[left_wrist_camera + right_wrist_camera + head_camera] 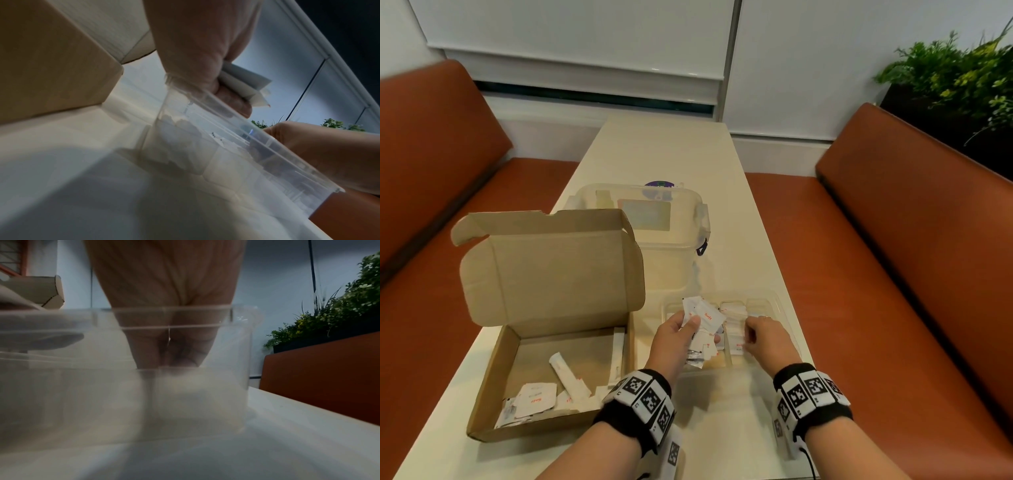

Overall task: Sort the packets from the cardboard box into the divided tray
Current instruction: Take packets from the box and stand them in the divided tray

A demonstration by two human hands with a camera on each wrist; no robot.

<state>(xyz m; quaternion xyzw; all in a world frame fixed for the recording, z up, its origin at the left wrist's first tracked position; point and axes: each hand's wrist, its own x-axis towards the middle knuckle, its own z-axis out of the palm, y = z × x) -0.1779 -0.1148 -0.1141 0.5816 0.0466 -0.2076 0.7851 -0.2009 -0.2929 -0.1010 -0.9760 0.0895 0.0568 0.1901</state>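
An open cardboard box [493, 377] sits on the left of the table, with several white packets [537, 399] and a long white sachet [566, 375] inside. To its right is the clear divided tray [774, 301], with white packets in its compartments. My left hand [681, 329] hovers over the tray's left end and grips a fanned bundle of white packets with red print [703, 317], also seen as packets [244, 81] in the left wrist view. My right hand [760, 337] reaches down into a middle compartment. Its fingers [148, 350] point down behind the blurred tray wall [61, 318], so any hold is unclear.
A clear lidded storage bin [654, 222] stands just behind the box and tray. Orange benches [911, 240] run along both sides of the narrow cream table [722, 411]. A green plant [962, 75] sits at the far right. The box's lid [551, 267] stands upright.
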